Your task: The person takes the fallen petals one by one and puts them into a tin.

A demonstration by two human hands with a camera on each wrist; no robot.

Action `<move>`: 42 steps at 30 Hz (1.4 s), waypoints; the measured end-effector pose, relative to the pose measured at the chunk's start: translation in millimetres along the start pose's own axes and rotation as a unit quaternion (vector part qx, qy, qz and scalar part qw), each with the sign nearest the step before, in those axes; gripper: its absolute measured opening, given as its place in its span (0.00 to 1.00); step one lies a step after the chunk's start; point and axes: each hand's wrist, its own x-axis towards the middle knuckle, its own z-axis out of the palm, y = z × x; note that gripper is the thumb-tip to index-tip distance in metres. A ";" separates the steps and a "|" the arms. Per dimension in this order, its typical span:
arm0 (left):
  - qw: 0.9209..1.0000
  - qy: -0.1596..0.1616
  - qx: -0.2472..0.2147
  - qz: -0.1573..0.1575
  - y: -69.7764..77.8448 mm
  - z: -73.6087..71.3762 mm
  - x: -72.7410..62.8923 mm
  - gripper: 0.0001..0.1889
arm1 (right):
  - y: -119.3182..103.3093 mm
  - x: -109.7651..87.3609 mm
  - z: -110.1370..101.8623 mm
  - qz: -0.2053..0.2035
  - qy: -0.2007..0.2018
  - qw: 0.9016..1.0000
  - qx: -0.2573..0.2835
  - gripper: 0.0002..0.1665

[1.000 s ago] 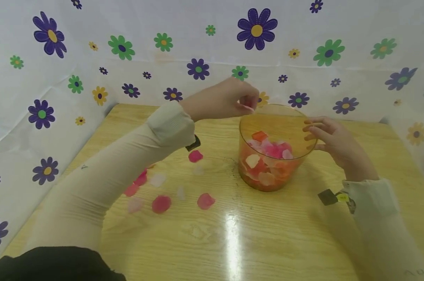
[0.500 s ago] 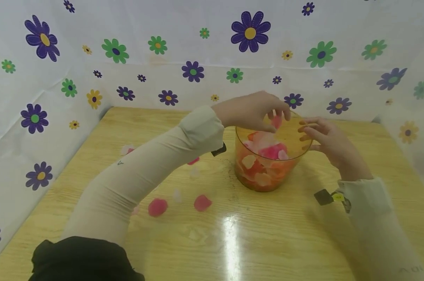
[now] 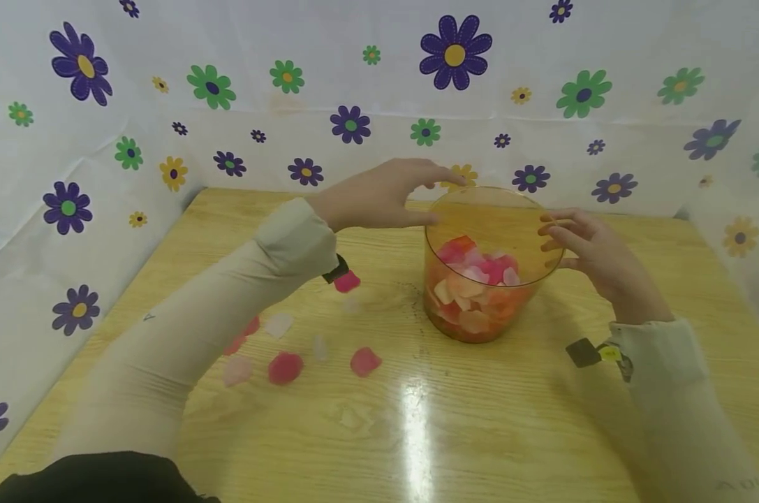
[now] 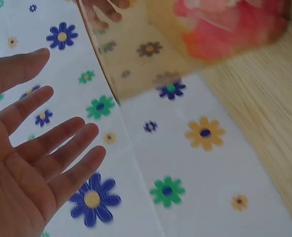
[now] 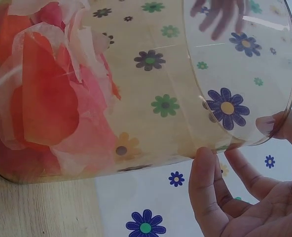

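A see-through amber tub (image 3: 473,307) stands upright on the table, partly filled with pink, red, orange and pale petals (image 3: 480,269). In the head view my left hand (image 3: 388,195) is at the tub's left rim, thumb and fingers spread apart. The left wrist view shows that hand's palm (image 4: 22,177) with no petal in it and straight fingers. On the opposite side, my right hand (image 3: 595,258) holds the tub near its rim with bent fingers. Its fingertips (image 5: 202,160) rest against the wall in the right wrist view.
Left of the tub, several loose petals lie on the wooden table (image 3: 492,433), among them a red petal (image 3: 285,368) and a pinkish one (image 3: 366,361). My left sleeve hides part of that area. White flower-printed cloth (image 3: 379,84) encloses the table's back and sides.
My left hand first came over the tub and let a pink petal drop inside, then drew back left to the rim with its fingers apart. The right hand stays at the tub.
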 end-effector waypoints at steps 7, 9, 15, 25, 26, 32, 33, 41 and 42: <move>0.994 0.030 -0.030 -0.105 -59.5 2.5 -66.4 0.30 | -1.1 0.0 2.7 0.003 0.006 1.000 0.007 0.15; 0.989 0.024 -0.040 -0.144 -83.9 9.1 -88.6 0.30 | -1.3 -0.2 2.7 0.004 0.004 1.000 0.010 0.16; 0.974 0.010 -0.043 -0.222 -154.6 36.7 -155.1 0.29 | -1.0 0.3 0.4 0.008 -0.002 1.000 0.005 0.14; 0.957 -0.023 -0.051 -0.284 -208.2 81.5 -208.0 0.30 | -0.4 0.1 -0.4 0.000 -0.010 1.000 0.026 0.11; 0.957 -0.021 -0.051 -0.283 -208.5 84.3 -209.3 0.31 | -0.6 -0.1 0.0 0.000 -0.010 1.000 0.021 0.11; 0.957 -0.051 -0.053 -0.280 -185.2 87.3 -210.6 0.38 | -0.6 -0.3 1.3 0.000 -0.007 1.000 0.009 0.13; 0.958 -0.059 -0.053 -0.276 -179.8 87.5 -210.7 0.40 | -0.6 -0.4 1.4 0.000 -0.007 1.000 0.016 0.13; 0.970 -0.089 -0.048 -0.219 -151.6 95.9 -215.8 0.43 | -1.1 -0.1 1.8 -0.006 -0.007 1.000 0.030 0.11; 0.972 -0.086 -0.050 -0.215 -150.4 97.7 -215.6 0.41 | -1.2 -0.1 1.6 -0.006 -0.007 1.000 0.024 0.11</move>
